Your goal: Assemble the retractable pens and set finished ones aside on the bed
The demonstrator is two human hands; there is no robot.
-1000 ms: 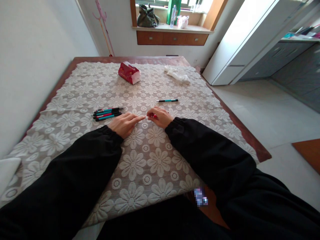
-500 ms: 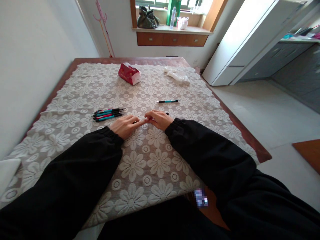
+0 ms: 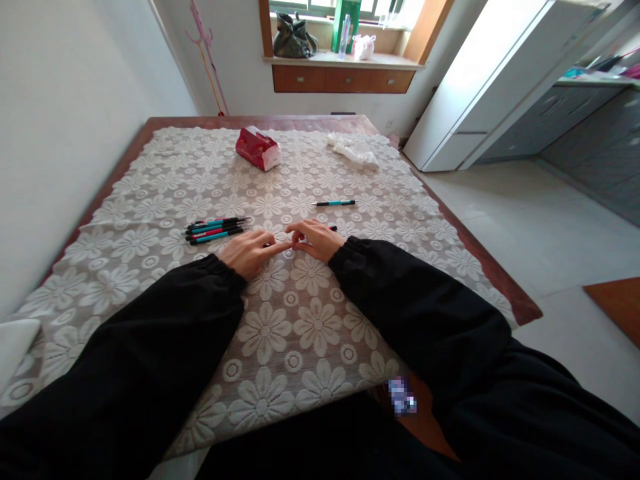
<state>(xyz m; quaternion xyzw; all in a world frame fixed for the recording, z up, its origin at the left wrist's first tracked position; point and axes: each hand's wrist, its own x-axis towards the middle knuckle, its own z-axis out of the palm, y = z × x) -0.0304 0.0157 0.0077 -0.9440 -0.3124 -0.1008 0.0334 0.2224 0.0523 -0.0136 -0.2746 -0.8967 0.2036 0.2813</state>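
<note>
My left hand [image 3: 250, 253] rests low over the flowered tablecloth, fingers bent and index finger stretched toward the right. Something small and dark shows at its fingers, too hidden to name. Facing it, my right hand [image 3: 317, 240] has curled fingers, with thumb and fingertips meeting the left index fingertip. What lies between the fingertips is too small to make out. Behind the right hand a black and red pen end [image 3: 333, 229] sticks out; the rest is hidden. Left of my left hand lies a bunch of blue, red and black pens [image 3: 213, 231]. A single blue and black pen [image 3: 335, 203] lies beyond my right hand.
Farther back on the table [image 3: 525, 310] are a red tissue pack [image 3: 257, 148] and a crumpled clear plastic bag [image 3: 353, 150]. A wall stands close on the left. A white fridge [image 3: 465, 80] is at the right, beyond the table edge.
My right fingers have lifted and opened slightly away from the left fingertip. A little more of the pen end behind the right hand shows. The pens on the table have stayed put.
</note>
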